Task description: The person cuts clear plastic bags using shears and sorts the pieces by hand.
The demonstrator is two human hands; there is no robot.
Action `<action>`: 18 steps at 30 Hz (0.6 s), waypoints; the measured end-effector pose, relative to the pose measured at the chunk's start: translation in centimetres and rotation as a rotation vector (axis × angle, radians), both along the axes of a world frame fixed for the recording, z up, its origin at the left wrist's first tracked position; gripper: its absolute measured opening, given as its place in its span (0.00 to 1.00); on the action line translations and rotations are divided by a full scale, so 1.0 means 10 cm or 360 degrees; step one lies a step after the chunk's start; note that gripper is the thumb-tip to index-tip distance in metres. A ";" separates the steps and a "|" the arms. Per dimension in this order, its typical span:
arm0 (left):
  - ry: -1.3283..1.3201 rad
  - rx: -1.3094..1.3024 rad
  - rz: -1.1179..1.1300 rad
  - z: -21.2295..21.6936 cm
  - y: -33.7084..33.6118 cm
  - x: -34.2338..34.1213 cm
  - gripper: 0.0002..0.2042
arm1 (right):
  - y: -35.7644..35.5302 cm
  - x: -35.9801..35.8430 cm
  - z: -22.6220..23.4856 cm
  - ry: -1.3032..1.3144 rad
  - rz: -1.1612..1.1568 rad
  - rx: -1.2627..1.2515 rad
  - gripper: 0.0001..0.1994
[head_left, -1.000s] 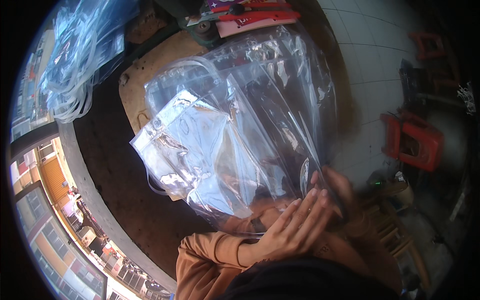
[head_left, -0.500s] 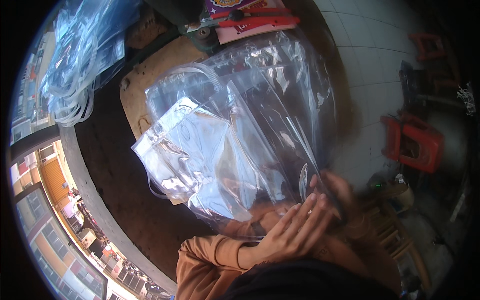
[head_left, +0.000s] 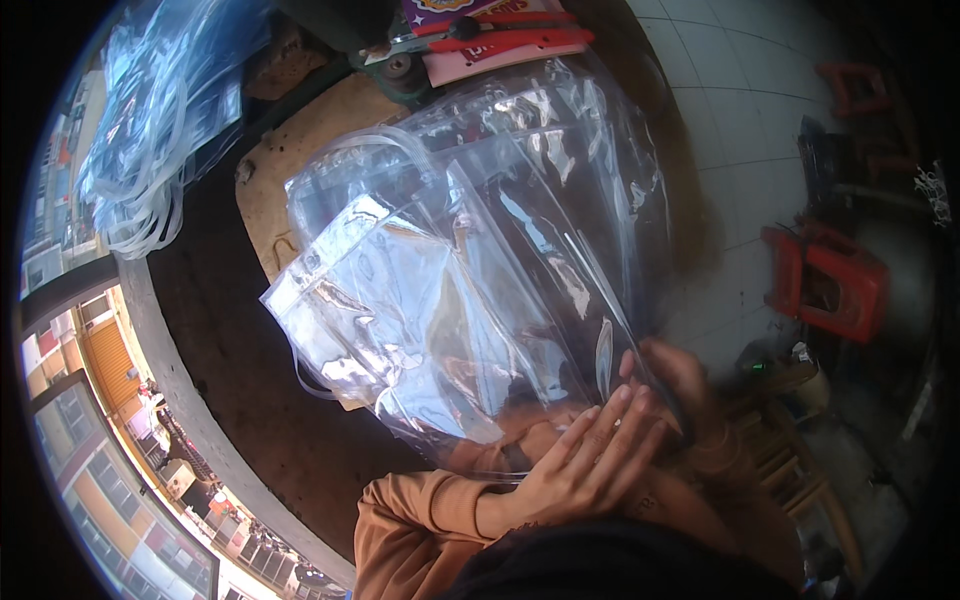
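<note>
A clear plastic bag (head_left: 480,290) with a translucent loop handle (head_left: 370,140) lies on the work surface ahead of me, its glossy sheets catching light and reflections. My left hand (head_left: 600,445), coming from a brown sleeve, lies across the bag's near right corner with its fingers stretched out side by side. Just beyond, my right hand (head_left: 685,380) is bent around the bag's right edge. Its thumb side shows against the plastic, and its other fingers are partly hidden. A dark curved strip runs between the two hands; I cannot tell what it is.
More clear bags (head_left: 165,120) with pale handles are bunched at the far left. Red-handled cutters (head_left: 500,38) lie on printed sheets (head_left: 510,62) at the far edge, beside a green metal part (head_left: 403,68). Red plastic stools (head_left: 830,280) and a wooden chair (head_left: 790,460) stand at right.
Both hands keep nearly the same place on the bag's corner. The view has shifted slightly, and reflections on the plastic differ a little.
</note>
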State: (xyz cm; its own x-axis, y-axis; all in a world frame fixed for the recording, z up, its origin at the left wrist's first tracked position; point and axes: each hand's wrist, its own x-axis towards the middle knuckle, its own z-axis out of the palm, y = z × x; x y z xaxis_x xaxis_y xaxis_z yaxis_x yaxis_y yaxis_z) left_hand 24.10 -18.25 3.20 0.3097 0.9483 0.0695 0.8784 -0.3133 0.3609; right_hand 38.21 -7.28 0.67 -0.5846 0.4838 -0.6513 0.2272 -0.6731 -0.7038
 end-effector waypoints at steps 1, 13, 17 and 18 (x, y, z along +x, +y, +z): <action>-0.0002 0.0001 -0.0012 0.00 0.00 0.00 0.17 | 0.00 -0.01 0.01 -0.0002 -0.0002 0.0026 0.25; -0.0134 0.0061 -0.0035 -0.01 -0.01 0.01 0.19 | 0.05 0.00 -0.04 0.0069 0.0162 0.0079 0.28; -0.0052 0.0049 -0.0048 0.01 0.01 -0.01 0.18 | 0.05 0.01 -0.08 0.0098 0.0156 0.0081 0.28; -0.0014 0.0036 -0.0056 0.02 0.02 -0.01 0.18 | 0.06 0.01 -0.08 0.0103 0.0155 0.0089 0.28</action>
State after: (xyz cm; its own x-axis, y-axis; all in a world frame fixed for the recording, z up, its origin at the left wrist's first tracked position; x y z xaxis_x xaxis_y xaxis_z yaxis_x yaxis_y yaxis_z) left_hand 23.96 -18.10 3.39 0.3420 0.9350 0.0938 0.8635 -0.3521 0.3611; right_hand 38.29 -6.72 -0.12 -0.6705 0.4572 -0.5843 0.2425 -0.6093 -0.7550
